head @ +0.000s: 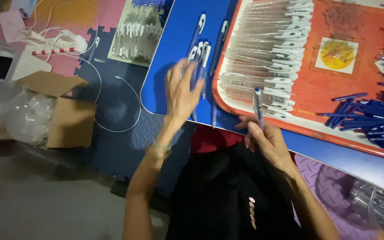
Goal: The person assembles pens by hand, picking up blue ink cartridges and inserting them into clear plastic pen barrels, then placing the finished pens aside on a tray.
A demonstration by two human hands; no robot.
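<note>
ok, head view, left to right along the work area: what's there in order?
Clear plastic bags → cardboard box → left hand over loose assembled pens → right hand holding one pen → row of clear barrels with white clips on the orange tray → heap of blue refills.

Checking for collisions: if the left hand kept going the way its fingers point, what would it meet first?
Probably the left hand meets the few assembled pens on the blue board; its blurred fingers already overlap them, so contact is unclear.

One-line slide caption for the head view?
Left hand over finished pens on a blue board; right hand holds a pen beside an orange tray.
</note>
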